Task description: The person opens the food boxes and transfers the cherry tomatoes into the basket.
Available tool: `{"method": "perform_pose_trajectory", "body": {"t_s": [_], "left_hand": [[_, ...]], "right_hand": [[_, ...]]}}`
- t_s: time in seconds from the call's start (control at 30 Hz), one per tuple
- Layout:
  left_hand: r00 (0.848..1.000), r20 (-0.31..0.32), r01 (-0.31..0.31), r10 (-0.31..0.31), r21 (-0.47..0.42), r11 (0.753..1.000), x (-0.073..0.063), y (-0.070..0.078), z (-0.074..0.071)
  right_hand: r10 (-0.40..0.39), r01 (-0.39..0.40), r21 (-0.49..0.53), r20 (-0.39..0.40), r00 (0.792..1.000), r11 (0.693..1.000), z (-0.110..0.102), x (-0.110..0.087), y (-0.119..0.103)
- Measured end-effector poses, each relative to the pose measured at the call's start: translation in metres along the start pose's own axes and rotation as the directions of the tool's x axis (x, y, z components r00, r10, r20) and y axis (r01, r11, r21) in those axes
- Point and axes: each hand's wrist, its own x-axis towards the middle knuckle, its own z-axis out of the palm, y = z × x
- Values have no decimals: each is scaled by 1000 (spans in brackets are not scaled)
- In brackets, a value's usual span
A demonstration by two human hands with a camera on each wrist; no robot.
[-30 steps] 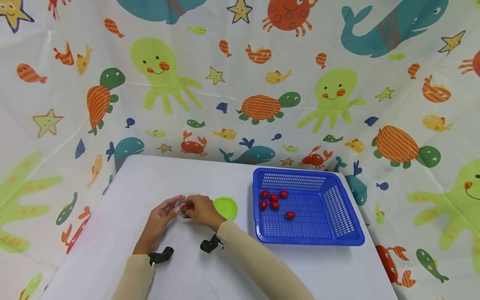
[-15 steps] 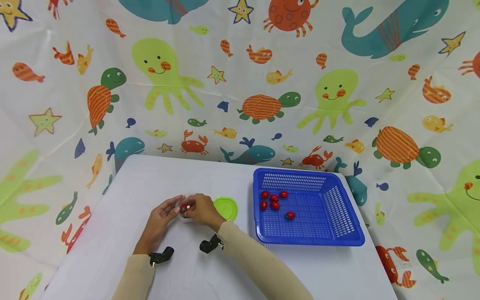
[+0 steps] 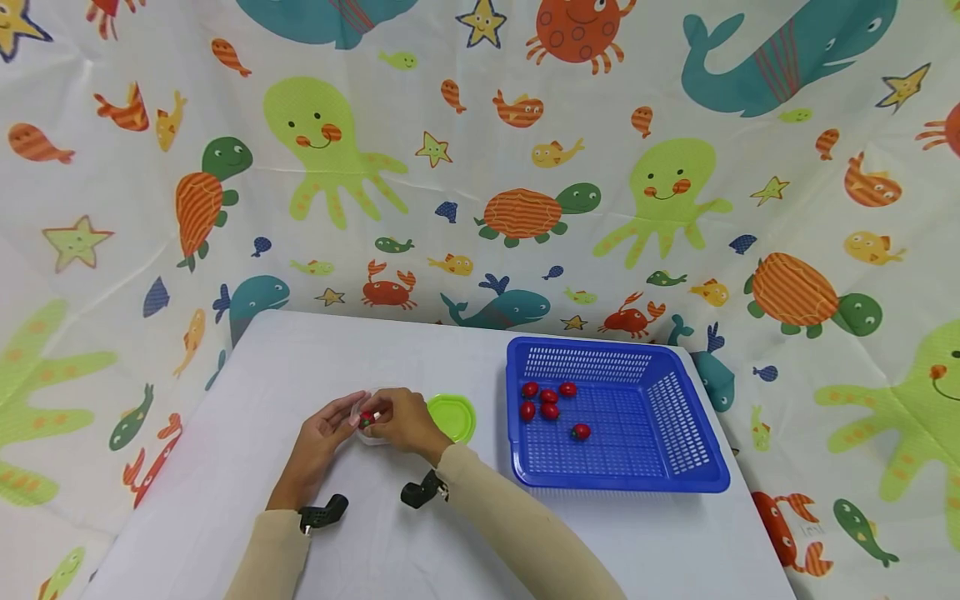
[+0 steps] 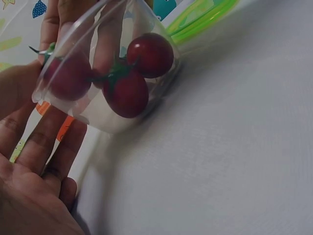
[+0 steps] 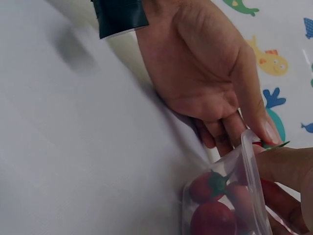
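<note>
A clear plastic container [image 4: 105, 120] with several red cherry tomatoes [image 4: 126, 93] stands on the white table. My left hand [image 3: 321, 433] grips its left rim between thumb and fingers, with the other fingers stretched loosely outside the wall. From the right my right hand [image 3: 408, 421] reaches over the opening and pinches a cherry tomato [image 3: 367, 419] with a green stem. That tomato is close to the rim, near the left thumb, as the right wrist view shows. Part of the container is hidden behind the right hand in the head view.
A lime green lid [image 3: 452, 418] lies just right of the container. Further right is a blue perforated basket [image 3: 622, 482] with several cherry tomatoes [image 3: 580, 431] inside, most at its left end. A sea-animal patterned curtain [image 3: 480, 267] hangs behind the table.
The right fingers and the pinched tomato have shifted slightly left toward the left thumb. The left hand keeps its place at the container, and the basket and lid are unchanged.
</note>
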Motion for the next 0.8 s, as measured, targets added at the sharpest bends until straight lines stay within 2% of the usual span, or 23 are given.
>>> {"method": "perform_pose_trajectory", "body": {"t_s": [0.13,0.3,0.43,0.8], "left_hand": [[1000,2,-8,8,-5,1000,0,-1,0],[1000,6,-10,10,10,1000,0,-2,-1],[1000,5,10,-10,31,999,0,0,0],[1000,9,28,-29,78,997,-2,4,1]], "right_hand": [[-46,45,-19,-16,999,999,0,-4,2],[-108,102,-115,-50,993,988,-2,-9,2],[-121,105,-174,-87,989,979,-7,-13,2],[-86,83,-30,-89,992,996,-30,-20,4]]}}
